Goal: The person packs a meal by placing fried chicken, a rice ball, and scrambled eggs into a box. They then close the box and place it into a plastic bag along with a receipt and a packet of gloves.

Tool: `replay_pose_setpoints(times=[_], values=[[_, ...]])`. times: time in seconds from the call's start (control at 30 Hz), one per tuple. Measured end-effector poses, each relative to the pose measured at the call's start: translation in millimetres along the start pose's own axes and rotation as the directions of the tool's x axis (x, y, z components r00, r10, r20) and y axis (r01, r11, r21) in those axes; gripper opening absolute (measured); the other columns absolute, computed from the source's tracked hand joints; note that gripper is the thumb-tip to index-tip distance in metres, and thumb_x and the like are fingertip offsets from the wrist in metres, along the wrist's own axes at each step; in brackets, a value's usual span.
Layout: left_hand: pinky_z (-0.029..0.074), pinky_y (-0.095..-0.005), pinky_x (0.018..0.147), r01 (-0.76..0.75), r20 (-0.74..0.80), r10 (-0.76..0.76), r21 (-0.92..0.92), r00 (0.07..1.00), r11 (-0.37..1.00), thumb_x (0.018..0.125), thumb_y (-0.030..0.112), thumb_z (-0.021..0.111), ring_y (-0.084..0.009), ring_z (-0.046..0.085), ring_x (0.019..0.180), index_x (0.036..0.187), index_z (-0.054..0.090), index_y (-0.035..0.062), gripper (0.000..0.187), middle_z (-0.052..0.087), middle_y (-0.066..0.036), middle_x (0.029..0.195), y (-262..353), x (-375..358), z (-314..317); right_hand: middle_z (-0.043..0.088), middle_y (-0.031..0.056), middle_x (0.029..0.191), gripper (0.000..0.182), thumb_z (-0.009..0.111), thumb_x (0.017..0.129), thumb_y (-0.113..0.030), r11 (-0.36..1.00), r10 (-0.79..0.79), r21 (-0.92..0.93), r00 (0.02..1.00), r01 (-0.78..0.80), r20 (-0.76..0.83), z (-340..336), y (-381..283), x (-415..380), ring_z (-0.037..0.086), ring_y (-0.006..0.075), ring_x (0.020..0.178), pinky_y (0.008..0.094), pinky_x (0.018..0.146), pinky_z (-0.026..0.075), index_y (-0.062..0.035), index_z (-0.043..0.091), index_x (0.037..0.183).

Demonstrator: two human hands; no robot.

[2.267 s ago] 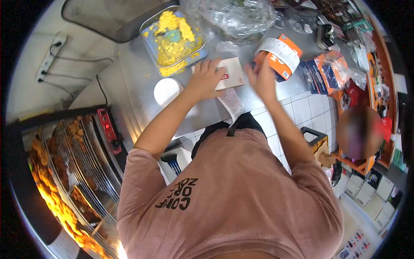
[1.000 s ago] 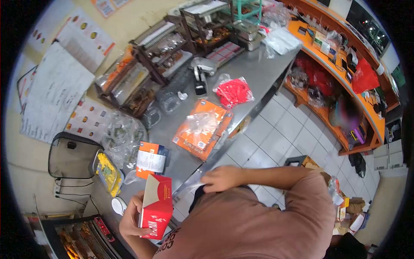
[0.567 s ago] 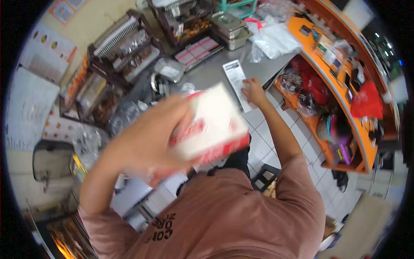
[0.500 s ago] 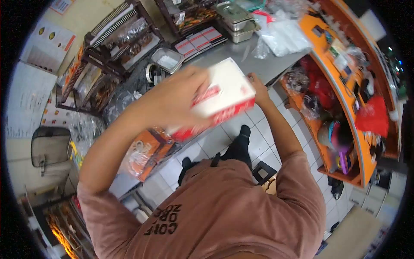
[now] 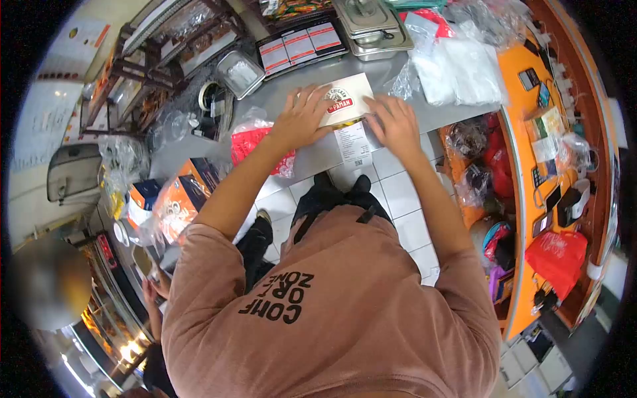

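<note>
On the steel counter [image 5: 279, 93], close to its near edge, sits a pale box [image 5: 355, 91] with its printed lid facing up. The long axis seems to run roughly along the counter edge, the right end angled slightly away from the wearer; the left end is hidden by fingers. The lid's lettering reads upright from the wearer's side.

The left hand [image 5: 302, 119] lies over the left end, fingers spread and lightly bent, pressing rather than closed round it. The right hand [image 5: 395, 125] is half open, fingertips against the right end.

A printed receipt [image 5: 355, 144] hangs from under the box past the edge. Left of it lies a red packet [image 5: 251, 147] in clear plastic, partly behind the left forearm. Beyond are a small metal tray [image 5: 240, 74], a menu card [image 5: 300, 48] and lidded steel containers [image 5: 373, 30]; to the right, white plastic bags [image 5: 464, 73]. At the lower left, another person's hand [image 5: 159, 286] shows.
</note>
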State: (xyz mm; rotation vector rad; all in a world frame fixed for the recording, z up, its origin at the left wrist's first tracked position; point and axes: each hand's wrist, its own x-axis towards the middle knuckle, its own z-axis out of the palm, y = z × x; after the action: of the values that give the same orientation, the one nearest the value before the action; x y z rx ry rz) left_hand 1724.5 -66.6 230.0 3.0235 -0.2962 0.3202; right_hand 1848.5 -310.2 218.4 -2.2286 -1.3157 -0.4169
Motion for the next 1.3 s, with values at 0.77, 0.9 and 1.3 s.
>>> replay_pose_setpoints(times=[0.77,0.9,1.3], values=[[0.045,-0.0406,0.107,0.497,0.209,-0.705,-0.837,0.678,0.230,0.098,0.044,0.062,-0.0394,0.059,0.124,0.140,0.055,0.0012,0.060,0.058,-0.028,0.136,-19.2,1.3,46.3,0.053,0.0267,0.143,0.061,0.066,0.097,-0.034,0.440,0.493,0.625,0.755,-0.645,0.432,58.0,38.6,17.8,0.054,0.0322,0.129,0.0375,0.104,0.045,-0.0015,0.048,0.146],[0.052,-0.0392,0.098,0.683,0.422,-0.697,-0.718,0.580,0.134,0.095,0.051,0.065,-0.0319,0.064,0.116,0.149,0.042,-0.0038,0.080,0.061,-0.028,0.130,-45.9,16.8,19.6,0.051,0.0253,0.142,0.083,0.072,0.091,-0.036,0.149,0.533,0.541,0.527,-0.828,0.661,45.0,39.7,46.0,0.059,0.0295,0.119,0.0358,0.100,0.048,0.0074,0.033,0.151],[0.043,-0.0433,0.110,0.783,0.342,-0.795,-0.571,0.501,0.248,0.094,0.061,0.057,-0.0413,0.057,0.127,0.152,0.038,-0.0013,0.087,0.051,-0.031,0.145,2.6,7.0,11.9,0.054,0.0294,0.140,0.067,0.046,0.104,-0.043,0.432,0.454,0.525,0.680,-0.733,0.575,34.2,24.3,27.6,0.053,0.0349,0.132,0.0357,0.113,0.036,0.0091,0.042,0.147]])
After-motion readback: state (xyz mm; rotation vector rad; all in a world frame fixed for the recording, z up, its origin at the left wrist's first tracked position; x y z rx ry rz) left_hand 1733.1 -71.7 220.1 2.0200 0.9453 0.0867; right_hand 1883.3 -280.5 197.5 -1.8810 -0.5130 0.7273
